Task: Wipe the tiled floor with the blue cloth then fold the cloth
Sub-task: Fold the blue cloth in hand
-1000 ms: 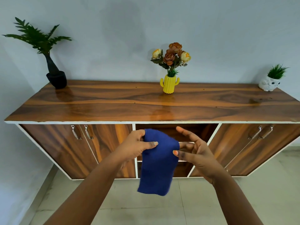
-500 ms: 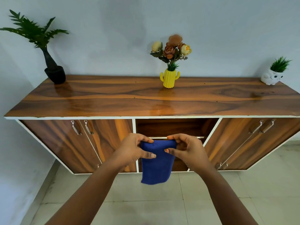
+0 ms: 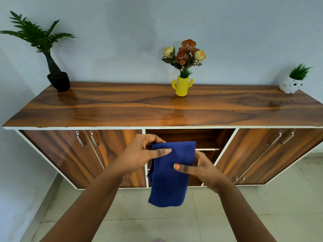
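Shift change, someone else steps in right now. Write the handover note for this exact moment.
Left hand: grip on the blue cloth at its top left corner.
Right hand: grip on its right edge, lower down.
The cloth hangs in the air in front of the cabinet, above the tiled floor, narrowed to a folded strip.
Done: folding has started. Whether the wipe is done cannot be told.
Left: finish the fold.

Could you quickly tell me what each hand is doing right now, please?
Left hand: closed, pinching the top left corner of the blue cloth.
Right hand: closed on the cloth's right edge, thumb in front.
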